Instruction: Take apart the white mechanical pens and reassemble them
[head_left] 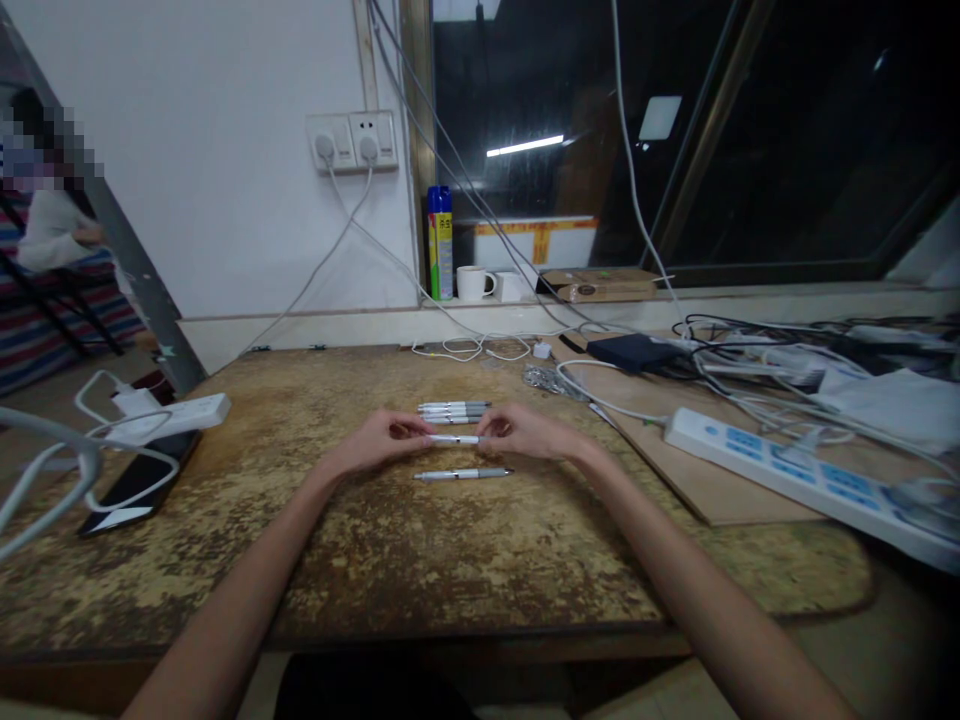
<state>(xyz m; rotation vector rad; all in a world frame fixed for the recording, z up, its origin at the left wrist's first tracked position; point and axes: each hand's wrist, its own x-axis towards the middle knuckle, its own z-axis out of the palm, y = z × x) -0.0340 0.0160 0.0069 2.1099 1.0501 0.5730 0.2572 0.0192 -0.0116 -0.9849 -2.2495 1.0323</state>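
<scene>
Between my two hands lies a white pen (454, 439), level and running left to right. The fingertips of my left hand (382, 440) pinch its left end. At its right end the fingers of my right hand (521, 432) close on it. Just beyond it, several white and grey pens (454, 411) lie side by side in a row. Nearer to me a single white pen with a grey grip (463, 474) rests alone on the worn wooden table (420, 560), touched by neither hand.
Right of my hands are a brown board (697, 480), a white power strip (780, 470) and tangled cables. On the left, another power strip (180, 415) sits by a dark phone (142, 490). A mug (472, 284) and spray can (440, 245) stand on the sill. A person sits far left.
</scene>
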